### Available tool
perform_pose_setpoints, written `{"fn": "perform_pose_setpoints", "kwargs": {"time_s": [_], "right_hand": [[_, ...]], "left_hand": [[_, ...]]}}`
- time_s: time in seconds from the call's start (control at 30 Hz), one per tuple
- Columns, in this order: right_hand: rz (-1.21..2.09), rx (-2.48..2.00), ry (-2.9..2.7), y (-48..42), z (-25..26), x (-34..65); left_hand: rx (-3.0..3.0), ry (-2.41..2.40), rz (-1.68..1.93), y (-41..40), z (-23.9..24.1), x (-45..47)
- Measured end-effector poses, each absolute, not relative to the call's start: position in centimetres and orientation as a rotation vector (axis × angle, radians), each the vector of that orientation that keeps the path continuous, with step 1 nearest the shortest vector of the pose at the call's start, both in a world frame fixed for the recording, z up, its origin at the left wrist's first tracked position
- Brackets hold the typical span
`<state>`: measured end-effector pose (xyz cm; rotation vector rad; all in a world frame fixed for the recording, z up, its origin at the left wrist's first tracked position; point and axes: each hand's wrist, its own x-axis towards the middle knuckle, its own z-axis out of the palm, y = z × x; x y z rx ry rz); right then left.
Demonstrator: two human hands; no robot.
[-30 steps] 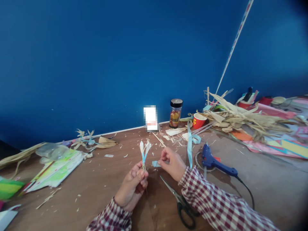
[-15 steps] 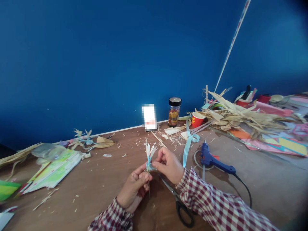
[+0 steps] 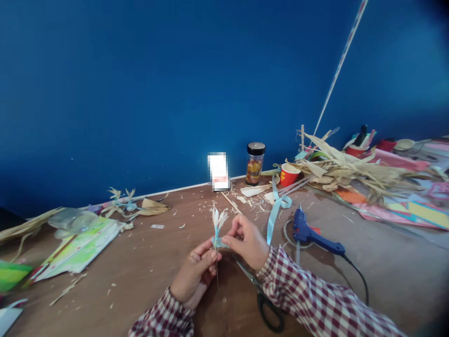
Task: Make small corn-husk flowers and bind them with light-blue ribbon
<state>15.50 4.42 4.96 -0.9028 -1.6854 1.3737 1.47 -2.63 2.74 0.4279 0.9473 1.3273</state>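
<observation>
A small corn-husk flower (image 3: 219,220) with pale, pointed petals stands upright between my hands, a light blue ribbon (image 3: 218,242) wrapped about its base. My left hand (image 3: 200,269) pinches its thin stem from below. With thumb and forefinger, my right hand (image 3: 248,241) is closed on the ribbon's right end. Scissors (image 3: 268,311) with black handles lie partly under my right forearm. To the right rests a blue glue gun (image 3: 314,235), and behind my right hand a longer strip of blue ribbon (image 3: 273,217) trails over the table.
Behind stand a black-lidded jar (image 3: 256,164), a blurred white upright object (image 3: 219,171) and a red paper cup (image 3: 290,174). Dry corn husks (image 3: 336,164) and coloured paper pile up at the right. More tied husk flowers (image 3: 121,199) and a green-white sheet (image 3: 87,241) lie left.
Both hands keep their grip on the flower and its ribbon in nearly the same place. The view has shifted very slightly.
</observation>
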Motion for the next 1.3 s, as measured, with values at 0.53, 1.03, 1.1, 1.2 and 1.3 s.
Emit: {"fn": "perform_pose_setpoints", "kwargs": {"time_s": [0.53, 1.03, 1.1, 1.2, 1.3], "right_hand": [[1.371, -0.934, -1.656, 4.24, 5.11, 15.40], [1.388, -0.924, -1.663, 4.21, 5.10, 15.41], [1.415, -0.902, -1.680, 4.23, 4.93, 15.46], [1.480, -0.877, -1.708, 4.29, 4.63, 15.51], [1.470, -0.883, -1.746, 4.39, 4.46, 15.53]], "left_hand": [[0.463, 1.004, 1.339, -2.54, 2.82, 1.52], [0.499, 1.003, 1.354, -2.63, 2.64, 1.61], [0.513, 0.992, 1.366, -2.65, 2.77, 1.67], [0.533, 0.976, 1.387, -2.65, 3.03, 1.72], [0.553, 0.979, 1.377, -2.61, 3.08, 1.63]]}}
